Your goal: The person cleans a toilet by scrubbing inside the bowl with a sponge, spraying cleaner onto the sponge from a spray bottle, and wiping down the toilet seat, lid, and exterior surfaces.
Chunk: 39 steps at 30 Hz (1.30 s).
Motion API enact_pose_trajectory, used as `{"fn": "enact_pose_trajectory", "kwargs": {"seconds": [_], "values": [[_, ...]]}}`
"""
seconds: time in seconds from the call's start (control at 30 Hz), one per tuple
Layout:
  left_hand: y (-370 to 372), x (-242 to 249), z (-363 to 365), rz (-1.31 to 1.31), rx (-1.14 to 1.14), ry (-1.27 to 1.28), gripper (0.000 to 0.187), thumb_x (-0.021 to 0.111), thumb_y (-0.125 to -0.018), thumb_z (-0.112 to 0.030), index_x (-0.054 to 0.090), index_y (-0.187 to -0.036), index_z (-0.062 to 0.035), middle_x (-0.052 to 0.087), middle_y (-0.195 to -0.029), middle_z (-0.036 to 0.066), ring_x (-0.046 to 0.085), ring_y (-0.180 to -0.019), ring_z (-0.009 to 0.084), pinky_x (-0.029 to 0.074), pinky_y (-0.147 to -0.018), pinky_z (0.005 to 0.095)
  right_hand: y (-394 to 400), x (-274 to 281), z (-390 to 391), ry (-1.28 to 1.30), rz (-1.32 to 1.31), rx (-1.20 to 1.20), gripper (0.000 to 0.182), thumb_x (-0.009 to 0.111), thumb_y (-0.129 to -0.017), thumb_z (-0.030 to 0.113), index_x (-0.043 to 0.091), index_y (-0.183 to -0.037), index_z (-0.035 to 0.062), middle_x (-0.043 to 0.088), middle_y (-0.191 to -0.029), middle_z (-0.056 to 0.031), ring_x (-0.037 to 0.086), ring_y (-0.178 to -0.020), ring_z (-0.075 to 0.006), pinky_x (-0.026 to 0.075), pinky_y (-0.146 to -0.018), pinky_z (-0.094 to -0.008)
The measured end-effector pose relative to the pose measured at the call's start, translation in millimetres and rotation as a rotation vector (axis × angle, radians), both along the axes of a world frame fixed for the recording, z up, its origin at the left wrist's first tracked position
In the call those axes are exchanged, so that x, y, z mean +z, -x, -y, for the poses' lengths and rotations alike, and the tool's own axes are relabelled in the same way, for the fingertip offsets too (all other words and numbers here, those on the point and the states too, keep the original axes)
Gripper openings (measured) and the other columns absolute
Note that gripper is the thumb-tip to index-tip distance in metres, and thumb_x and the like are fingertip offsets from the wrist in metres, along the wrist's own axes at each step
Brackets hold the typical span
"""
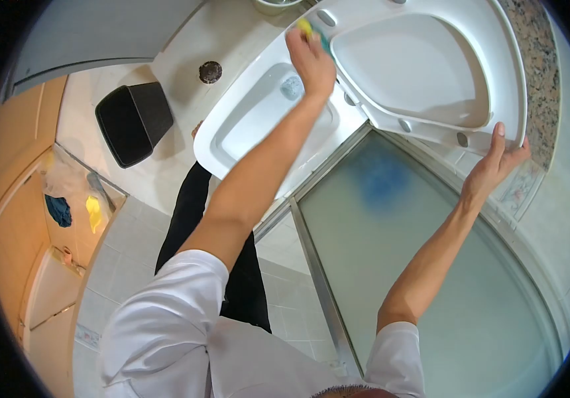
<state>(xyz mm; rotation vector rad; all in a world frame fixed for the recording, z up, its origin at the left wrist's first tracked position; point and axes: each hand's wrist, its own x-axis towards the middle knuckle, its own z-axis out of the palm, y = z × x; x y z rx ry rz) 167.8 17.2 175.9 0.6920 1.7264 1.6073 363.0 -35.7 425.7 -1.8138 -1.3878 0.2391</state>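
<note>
My left hand point(313, 66) reaches over the toilet bowl point(232, 136), its fingers closed round a small yellow and green sponge point(305, 28), which is partly hidden. The sponge is at the hinge-side end of the raised white toilet seat point(378, 119). Behind the seat is the white lid point(510, 73). My right hand point(497, 159) grips the lower right edge of the lid and seat, thumb on the near face, the other fingers partly hidden behind. Some water shows in the bowl.
A black bin point(156, 116) stands on the floor near a round drain point(210, 71). A frosted glass panel point(398, 232) with a metal frame lies below the toilet in view. Granite point(537, 79) edges the right. An open wooden cabinet point(40, 219) is at left.
</note>
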Motion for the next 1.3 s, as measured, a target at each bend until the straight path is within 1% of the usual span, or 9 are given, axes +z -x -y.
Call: {"fn": "enact_pose_trajectory", "kwargs": {"seconds": [0.27, 0.4, 0.6, 0.73, 0.83, 0.87, 0.97, 1.17, 1.3], "values": [[6.3, 92.0, -28.3, -0.378, -0.251, -0.669, 0.020, 0.061, -0.093, -0.003, 0.058, -0.113, -0.0012, 0.058, -0.108, 0.019, 0.055, -0.099, 0.0386, 0.045, -0.091, 0.0468, 0.1, -7.1, -2.2, -0.037, -0.043, -0.012, 0.066, 0.068, -0.104, 0.032, 0.037, -0.148, -0.0055, 0.049, -0.136, -0.0193, 0.053, -0.124, -0.0253, 0.038, -0.112, -0.0373], [18.9, 131.7, -76.2, -0.383, 0.068, -0.465, 0.012, 0.055, -0.096, 0.003, 0.060, -0.105, -0.0017, 0.057, -0.097, 0.019, 0.055, -0.090, 0.0389, 0.046, -0.082, 0.0483, -1.8, 1.2, 1.3, -0.008, -0.024, -0.028, 0.066, 0.070, -0.103, 0.030, 0.039, -0.146, -0.0086, 0.045, -0.138, -0.0218, 0.048, -0.132, -0.0294, 0.041, -0.113, -0.0416], [-58.8, 197.1, -40.0, -0.516, -0.450, -0.882, 0.029, 0.068, -0.080, -0.004, 0.070, -0.108, -0.0073, 0.067, -0.112, 0.007, 0.063, -0.101, 0.0299, 0.055, -0.089, 0.0419, -12.3, -9.7, 0.6, -0.046, 0.029, -0.027, 0.063, 0.070, -0.103, 0.031, 0.042, -0.144, -0.0080, 0.047, -0.133, -0.0209, 0.046, -0.131, -0.0293, 0.039, -0.113, -0.0405], [-31.3, 149.6, -51.3, -1.001, -0.447, -1.044, 0.033, 0.073, -0.081, -0.010, 0.070, -0.113, -0.0126, 0.067, -0.113, 0.002, 0.062, -0.103, 0.0273, 0.051, -0.094, 0.0413, -17.4, -7.0, 1.2, -0.004, 0.091, -0.016, 0.059, 0.070, -0.102, 0.031, 0.046, -0.141, -0.0071, 0.047, -0.134, -0.0210, 0.047, -0.129, -0.0320, 0.034, -0.114, -0.0421], [17.5, 131.2, -71.8, -0.792, -0.319, -0.806, 0.029, 0.071, -0.084, -0.001, 0.068, -0.111, -0.0091, 0.068, -0.110, 0.009, 0.061, -0.101, 0.0331, 0.047, -0.091, 0.0459, -8.6, -3.2, 2.6, -0.016, 0.082, -0.034, 0.058, 0.068, -0.103, 0.033, 0.048, -0.141, -0.0059, 0.046, -0.135, -0.0217, 0.046, -0.129, -0.0333, 0.031, -0.116, -0.0435], [20.5, 150.2, -66.3, -0.685, -0.320, -0.804, 0.005, 0.059, -0.102, -0.007, 0.061, -0.103, -0.0029, 0.059, -0.098, 0.014, 0.056, -0.089, 0.0324, 0.046, -0.081, 0.0469, -6.1, -2.7, 2.4, -0.025, 0.098, -0.031, 0.058, 0.067, -0.103, 0.035, 0.048, -0.141, -0.0055, 0.045, -0.137, -0.0223, 0.045, -0.130, -0.0338, 0.031, -0.116, -0.0446], [-18.3, 168.5, -57.9, -0.781, -0.327, -0.919, 0.020, 0.072, -0.083, -0.006, 0.069, -0.102, -0.0108, 0.067, -0.106, 0.008, 0.063, -0.101, 0.0305, 0.053, -0.090, 0.0450, 0.5, -1.1, 2.5, -0.035, 0.063, -0.047, 0.057, 0.062, -0.106, 0.038, 0.048, -0.142, -0.0047, 0.043, -0.141, -0.0240, 0.043, -0.132, -0.0349, 0.029, -0.117, -0.0478], [-97.0, 164.3, 15.6, -0.593, -1.036, -0.982, 0.025, 0.073, -0.082, -0.011, 0.071, -0.107, -0.0069, 0.069, -0.105, 0.010, 0.066, -0.099, 0.0304, 0.056, -0.089, 0.0433, 43.4, -16.9, 34.7, -0.296, 0.284, -0.338, 0.051, 0.058, -0.108, 0.034, 0.051, -0.139, -0.0050, 0.049, -0.137, -0.0232, 0.049, -0.125, -0.0332, 0.037, -0.111, -0.0476], [-69.2, 166.0, 25.6, -0.613, -0.740, -0.855, 0.018, 0.072, -0.090, -0.014, 0.073, -0.107, -0.0055, 0.069, -0.103, 0.011, 0.069, -0.092, 0.0265, 0.058, -0.087, 0.0390, 59.3, -32.2, 53.1, -0.053, -0.339, -0.323, 0.044, 0.061, -0.107, 0.029, 0.055, -0.136, -0.0038, 0.063, -0.120, -0.0175, 0.060, -0.106, -0.0264, 0.050, -0.094, -0.0400]]}}
